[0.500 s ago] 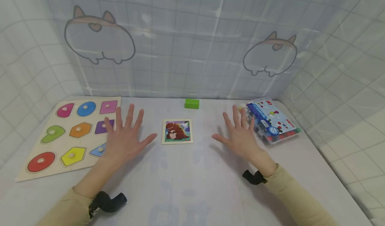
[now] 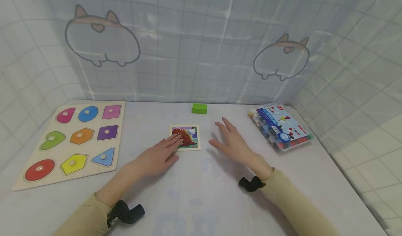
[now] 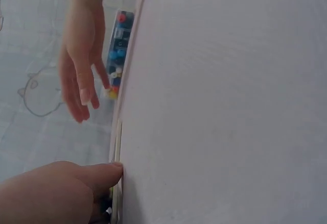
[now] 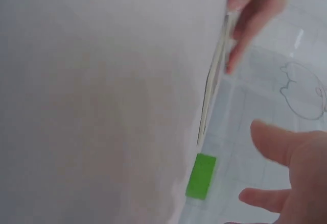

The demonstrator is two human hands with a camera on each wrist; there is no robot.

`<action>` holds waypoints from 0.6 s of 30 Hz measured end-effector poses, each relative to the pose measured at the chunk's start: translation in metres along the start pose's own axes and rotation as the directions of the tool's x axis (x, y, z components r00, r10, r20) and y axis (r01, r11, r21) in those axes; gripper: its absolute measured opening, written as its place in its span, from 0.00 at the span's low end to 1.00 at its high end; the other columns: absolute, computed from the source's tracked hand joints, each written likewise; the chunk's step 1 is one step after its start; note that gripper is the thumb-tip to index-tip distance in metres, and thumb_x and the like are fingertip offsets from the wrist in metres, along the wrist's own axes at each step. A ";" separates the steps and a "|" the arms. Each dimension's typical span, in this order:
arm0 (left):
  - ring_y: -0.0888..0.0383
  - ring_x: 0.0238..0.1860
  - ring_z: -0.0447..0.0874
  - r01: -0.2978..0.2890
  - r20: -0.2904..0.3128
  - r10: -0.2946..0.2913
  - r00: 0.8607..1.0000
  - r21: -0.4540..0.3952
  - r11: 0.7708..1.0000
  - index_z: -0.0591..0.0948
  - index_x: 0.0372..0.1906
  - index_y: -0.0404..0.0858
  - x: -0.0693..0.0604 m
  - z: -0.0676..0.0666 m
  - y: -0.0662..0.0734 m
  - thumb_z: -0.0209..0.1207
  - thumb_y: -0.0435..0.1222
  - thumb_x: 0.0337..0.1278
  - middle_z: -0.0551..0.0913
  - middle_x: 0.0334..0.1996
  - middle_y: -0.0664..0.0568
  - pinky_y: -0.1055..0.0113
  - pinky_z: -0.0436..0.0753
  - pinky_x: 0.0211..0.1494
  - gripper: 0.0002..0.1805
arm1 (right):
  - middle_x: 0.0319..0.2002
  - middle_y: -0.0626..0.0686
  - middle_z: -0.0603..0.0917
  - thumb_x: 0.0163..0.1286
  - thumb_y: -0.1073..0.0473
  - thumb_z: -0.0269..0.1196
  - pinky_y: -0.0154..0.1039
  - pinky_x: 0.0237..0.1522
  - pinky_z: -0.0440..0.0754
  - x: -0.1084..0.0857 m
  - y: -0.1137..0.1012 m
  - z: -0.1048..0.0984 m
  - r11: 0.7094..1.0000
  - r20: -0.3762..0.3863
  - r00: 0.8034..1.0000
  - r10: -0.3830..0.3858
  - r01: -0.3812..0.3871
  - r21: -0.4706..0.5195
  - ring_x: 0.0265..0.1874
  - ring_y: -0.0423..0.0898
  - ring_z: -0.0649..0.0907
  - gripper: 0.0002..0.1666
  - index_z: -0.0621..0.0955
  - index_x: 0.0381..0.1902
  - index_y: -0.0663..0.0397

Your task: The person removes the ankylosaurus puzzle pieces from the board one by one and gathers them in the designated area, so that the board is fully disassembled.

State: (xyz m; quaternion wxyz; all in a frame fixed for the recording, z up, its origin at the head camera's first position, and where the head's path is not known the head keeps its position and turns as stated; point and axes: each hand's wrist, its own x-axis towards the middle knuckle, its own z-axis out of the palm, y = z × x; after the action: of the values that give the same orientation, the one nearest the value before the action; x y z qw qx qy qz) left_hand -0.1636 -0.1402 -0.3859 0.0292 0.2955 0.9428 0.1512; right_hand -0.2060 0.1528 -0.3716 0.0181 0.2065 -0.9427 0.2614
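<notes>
A small square picture puzzle [image 2: 190, 142] showing a brown dinosaur lies flat at the middle of the table. My left hand [image 2: 154, 159] reaches over its left part, fingers extended and covering some of the picture. In the left wrist view the thumb is by the puzzle's thin edge; whether the fingertips press on it I cannot tell. My right hand [image 2: 233, 143] is held above the table to the puzzle's right, fingers spread and nothing in them. The right wrist view shows the puzzle's pale edge [image 4: 208, 99] and the right thumb apart from it.
A green block [image 2: 199, 108] stands behind the puzzle. On the left lies a wooden shape board [image 2: 120, 138] with knobbed pieces in several colours. A clear plastic box [image 2: 284, 126] of small coloured parts sits at the right. Draped fabric walls [image 2: 194, 44] border the table.
My left hand has moved right from beside the shape board onto the puzzle, its fingers drawing together. My right hand has shifted left toward the puzzle, away from the plastic box.
</notes>
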 end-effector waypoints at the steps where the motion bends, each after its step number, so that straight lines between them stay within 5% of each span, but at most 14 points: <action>1: 0.44 0.78 0.54 0.005 0.005 -0.004 1.000 -0.021 1.000 0.62 0.76 0.32 -0.001 0.001 -0.001 0.53 0.43 0.74 0.57 0.78 0.41 0.46 0.59 0.77 0.33 | 0.78 0.63 0.56 0.71 0.41 0.63 0.61 0.72 0.63 0.003 -0.001 0.002 1.000 -0.005 1.000 -0.004 0.004 0.031 0.76 0.61 0.60 0.41 0.66 0.74 0.55; 9: 0.45 0.78 0.54 0.029 0.017 -0.028 0.999 -0.055 0.998 0.61 0.77 0.35 -0.005 0.005 -0.006 0.52 0.46 0.75 0.56 0.79 0.44 0.47 0.59 0.77 0.34 | 0.63 0.58 0.78 0.71 0.58 0.64 0.54 0.67 0.72 0.027 -0.015 0.024 0.963 -0.078 0.994 -0.082 0.099 0.249 0.64 0.56 0.76 0.27 0.75 0.65 0.59; 18: 0.43 0.77 0.56 0.052 0.034 -0.050 0.998 -0.063 0.997 0.60 0.77 0.38 -0.007 0.003 -0.009 0.51 0.47 0.75 0.56 0.79 0.45 0.44 0.65 0.74 0.34 | 0.51 0.57 0.84 0.69 0.67 0.63 0.47 0.57 0.81 0.060 -0.039 0.054 0.953 -0.072 0.987 -0.146 0.160 0.256 0.51 0.51 0.83 0.19 0.81 0.58 0.61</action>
State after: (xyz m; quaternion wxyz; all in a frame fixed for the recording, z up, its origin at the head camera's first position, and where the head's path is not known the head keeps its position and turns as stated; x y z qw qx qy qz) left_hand -0.1620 -0.1502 -0.3920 0.0576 0.2729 0.9441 0.1758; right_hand -0.2418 0.0725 -0.3905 0.0355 0.2727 -0.8804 0.3863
